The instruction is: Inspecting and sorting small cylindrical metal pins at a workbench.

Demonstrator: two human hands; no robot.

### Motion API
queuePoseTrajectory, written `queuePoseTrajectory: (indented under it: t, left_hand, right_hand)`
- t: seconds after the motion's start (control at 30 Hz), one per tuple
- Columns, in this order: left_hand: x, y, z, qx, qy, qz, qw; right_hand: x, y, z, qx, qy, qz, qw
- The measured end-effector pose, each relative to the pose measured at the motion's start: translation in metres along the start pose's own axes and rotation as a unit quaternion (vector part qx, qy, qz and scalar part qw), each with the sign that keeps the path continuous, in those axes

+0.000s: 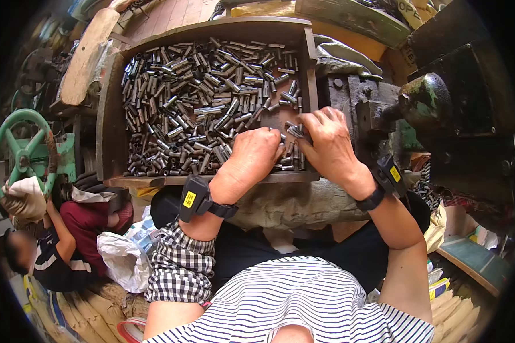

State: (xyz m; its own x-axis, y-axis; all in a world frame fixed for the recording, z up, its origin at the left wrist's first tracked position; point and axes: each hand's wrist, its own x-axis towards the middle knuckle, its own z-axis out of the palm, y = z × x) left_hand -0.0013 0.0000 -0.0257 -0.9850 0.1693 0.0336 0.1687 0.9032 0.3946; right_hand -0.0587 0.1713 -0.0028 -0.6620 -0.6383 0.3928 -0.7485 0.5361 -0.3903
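Note:
A shallow wooden tray [212,181] holds a heap of short metal tubes [194,108], dark and shiny, lying in all directions. Over its right front part, my left hand [254,153] is closed, fingers curled down among the tubes; what they grip is mostly hidden. Facing it, my right hand [331,143] reaches over the tray's right wall, thumb and fingers closed on a few small metal tubes [294,130]. A bare patch of tray bottom [276,119] shows just beyond the fingertips. Both wrists wear black strapped devices.
Right of the tray stands a dark, greasy machine [377,103] with a rounded knob [426,94]. A folded grey cloth [346,57] lies behind it. At the left are a green handwheel [24,151] and another person [57,248] sitting low. A white sack [123,260] lies nearby.

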Motion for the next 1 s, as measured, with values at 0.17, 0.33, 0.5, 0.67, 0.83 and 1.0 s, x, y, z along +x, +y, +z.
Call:
queuePoseTrajectory:
  t: [0.17, 0.33, 0.5, 0.67, 0.83, 1.0]
  left_hand:
    - [0.007, 0.002, 0.005, 0.032, -0.025, 0.000, 0.999]
    - [0.009, 0.004, 0.008, 0.035, -0.027, 0.004, 0.999]
    - [0.011, 0.004, 0.003, -0.050, 0.063, 0.024, 0.996]
    - [0.011, -0.007, -0.011, -0.551, -0.056, -0.159, 0.818]
    - [0.013, 0.007, -0.011, -0.599, -0.004, -0.149, 0.787]
    - [0.010, 0.017, -0.008, -0.512, 0.034, -0.094, 0.853]
  right_hand:
    - [-0.023, -0.001, -0.013, 0.011, -0.031, 0.023, 0.999]
    - [-0.019, -0.005, -0.014, -0.013, -0.022, 0.024, 0.999]
    - [-0.023, 0.001, -0.012, 0.190, -0.034, 0.141, 0.971]
    - [-0.017, -0.006, -0.017, 0.363, -0.061, 0.256, 0.894]
    - [-0.020, -0.005, -0.011, 0.501, -0.112, 0.332, 0.791]
    - [-0.024, -0.005, -0.006, 0.565, -0.110, 0.342, 0.742]
